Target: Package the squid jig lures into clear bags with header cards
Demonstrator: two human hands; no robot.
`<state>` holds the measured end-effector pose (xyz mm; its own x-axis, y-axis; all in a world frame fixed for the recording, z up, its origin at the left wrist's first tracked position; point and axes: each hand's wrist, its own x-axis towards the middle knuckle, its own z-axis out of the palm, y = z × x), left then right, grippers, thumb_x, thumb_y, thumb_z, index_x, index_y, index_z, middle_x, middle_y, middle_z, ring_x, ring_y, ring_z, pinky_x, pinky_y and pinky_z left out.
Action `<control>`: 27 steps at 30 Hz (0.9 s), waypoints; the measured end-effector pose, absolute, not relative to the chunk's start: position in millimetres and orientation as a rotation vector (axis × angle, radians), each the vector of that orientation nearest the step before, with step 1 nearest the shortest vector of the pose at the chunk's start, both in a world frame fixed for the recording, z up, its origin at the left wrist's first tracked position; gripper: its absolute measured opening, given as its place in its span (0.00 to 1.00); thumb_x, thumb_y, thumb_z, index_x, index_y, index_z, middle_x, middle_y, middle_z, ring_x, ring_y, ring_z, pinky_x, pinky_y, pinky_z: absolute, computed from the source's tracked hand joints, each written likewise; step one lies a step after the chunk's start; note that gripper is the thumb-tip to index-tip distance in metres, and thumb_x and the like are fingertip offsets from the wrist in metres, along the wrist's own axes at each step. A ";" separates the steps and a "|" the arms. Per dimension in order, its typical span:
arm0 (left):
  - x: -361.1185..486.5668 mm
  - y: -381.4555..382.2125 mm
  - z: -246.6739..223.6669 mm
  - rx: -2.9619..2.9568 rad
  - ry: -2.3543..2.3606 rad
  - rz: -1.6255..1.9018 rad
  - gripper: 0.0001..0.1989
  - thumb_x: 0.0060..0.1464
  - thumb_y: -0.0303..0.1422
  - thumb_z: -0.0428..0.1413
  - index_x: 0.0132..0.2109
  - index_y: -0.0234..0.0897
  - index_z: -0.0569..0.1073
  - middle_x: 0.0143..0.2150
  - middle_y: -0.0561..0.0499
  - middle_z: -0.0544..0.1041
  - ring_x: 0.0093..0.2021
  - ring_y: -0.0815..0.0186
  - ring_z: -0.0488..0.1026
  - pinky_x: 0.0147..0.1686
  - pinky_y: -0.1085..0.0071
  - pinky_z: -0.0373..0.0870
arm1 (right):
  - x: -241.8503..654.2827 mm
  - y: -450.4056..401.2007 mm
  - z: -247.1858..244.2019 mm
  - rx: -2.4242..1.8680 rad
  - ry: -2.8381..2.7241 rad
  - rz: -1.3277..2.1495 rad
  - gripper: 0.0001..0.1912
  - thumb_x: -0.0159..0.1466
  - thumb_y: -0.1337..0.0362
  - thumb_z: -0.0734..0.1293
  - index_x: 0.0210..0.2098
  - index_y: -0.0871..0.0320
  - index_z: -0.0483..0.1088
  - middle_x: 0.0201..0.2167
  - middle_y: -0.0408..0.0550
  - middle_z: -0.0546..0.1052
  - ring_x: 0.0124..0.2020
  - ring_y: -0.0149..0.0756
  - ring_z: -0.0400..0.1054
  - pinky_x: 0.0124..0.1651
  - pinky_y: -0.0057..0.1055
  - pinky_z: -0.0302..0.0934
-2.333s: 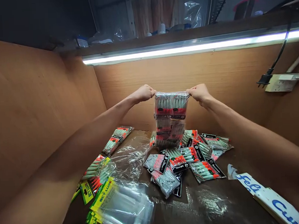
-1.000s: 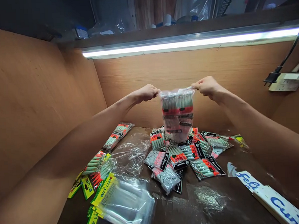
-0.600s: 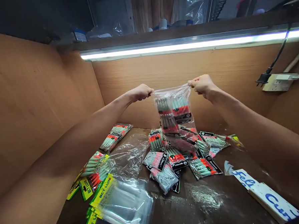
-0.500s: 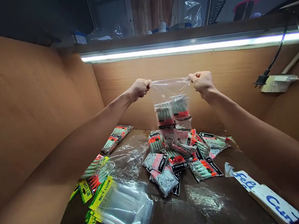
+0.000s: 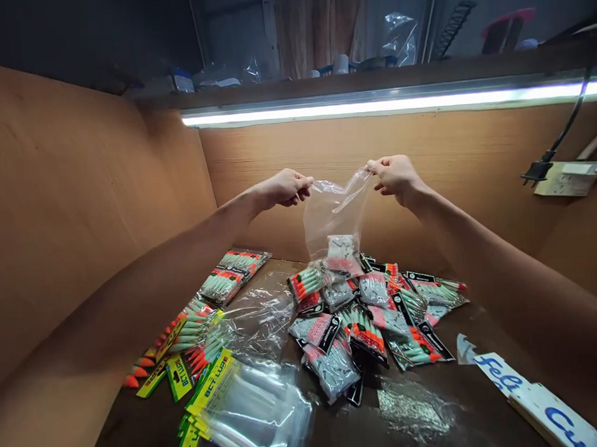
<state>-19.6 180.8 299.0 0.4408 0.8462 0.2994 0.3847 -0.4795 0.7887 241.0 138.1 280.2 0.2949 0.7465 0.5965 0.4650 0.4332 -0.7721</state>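
Observation:
My left hand (image 5: 287, 187) pinches the left top corner of a clear plastic bag (image 5: 331, 215). The other top corner is pinched by my right hand (image 5: 395, 178). The bag hangs upright between them, its top edge slack in the middle. One small grey and pink packet (image 5: 342, 251) shows at its bottom, just above or touching the pile. Beneath lies a heap of lure packets (image 5: 364, 327) with green and orange lures and black labels; some show grey backs.
Yellow-labelled BCT LURE packets (image 5: 179, 376) and empty clear sleeves (image 5: 263, 412) lie front left, near a crumpled clear bag (image 5: 263, 312). Another lure bundle (image 5: 234, 273) is behind. At right are a lettered white board (image 5: 538, 404) and a wall socket (image 5: 566, 178). A lamp (image 5: 397, 104) runs above.
The bag held several packets before; most have dropped onto the pile, and its top edge has gone slack. My hands have come closer together. The view has shifted a little.

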 end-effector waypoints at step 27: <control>-262.2 128.8 81.5 2.277 2.038 0.317 0.10 0.60 0.36 0.53 0.40 0.42 0.78 0.44 0.45 0.80 0.50 0.52 0.75 0.49 0.63 0.68 | 15.1 129.5 84.3 -0.992 -2.448 0.972 0.19 0.59 0.56 0.68 0.50 0.42 0.73 0.45 0.39 0.80 0.30 0.36 0.78 0.34 0.30 0.70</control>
<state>-262.2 128.8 81.5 0.0994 0.9893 0.1070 0.9750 -0.1183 0.1880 15.1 129.5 84.3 -0.7053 0.7076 0.0422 0.4858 0.5259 -0.6982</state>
